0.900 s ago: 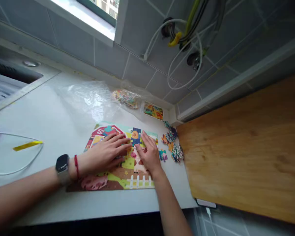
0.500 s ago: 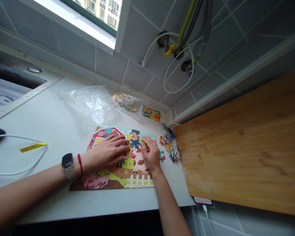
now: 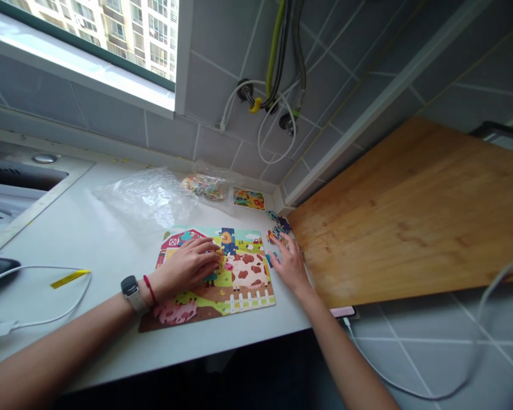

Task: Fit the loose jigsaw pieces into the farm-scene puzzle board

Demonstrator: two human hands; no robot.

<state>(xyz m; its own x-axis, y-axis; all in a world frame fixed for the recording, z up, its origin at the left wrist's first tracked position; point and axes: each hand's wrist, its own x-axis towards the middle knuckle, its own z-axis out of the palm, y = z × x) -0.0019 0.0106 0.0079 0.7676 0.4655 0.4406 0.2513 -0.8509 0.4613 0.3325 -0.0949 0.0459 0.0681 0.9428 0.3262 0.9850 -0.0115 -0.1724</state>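
A farm jigsaw puzzle [image 3: 248, 272] with a barn, a cow, a pig and a white fence lies on the white counter. Across its left and middle part rests my left hand [image 3: 191, 263], palm down with fingers stretched out, hiding some of the picture. Dark blue puzzle pieces [image 3: 228, 242] lie on the upper middle of the picture, beside my left fingertips. My right hand [image 3: 291, 267] is off the puzzle's right edge, fingers apart, over a pile of loose puzzle pieces [image 3: 279, 221]. It partly covers the pile; I see nothing held in it.
Behind the puzzle lie a clear plastic bag [image 3: 149, 196], a bag of puzzle pieces [image 3: 204, 187] and a small picture card [image 3: 248, 198]. A wooden board [image 3: 402, 216] borders the right side. To the left are a white cable [image 3: 47, 323] and a sink [image 3: 25, 171].
My right hand has moved right, from the puzzle to the loose pieces, uncovering the cow and the sheep. My left hand stays on the puzzle. The camera view has shifted.
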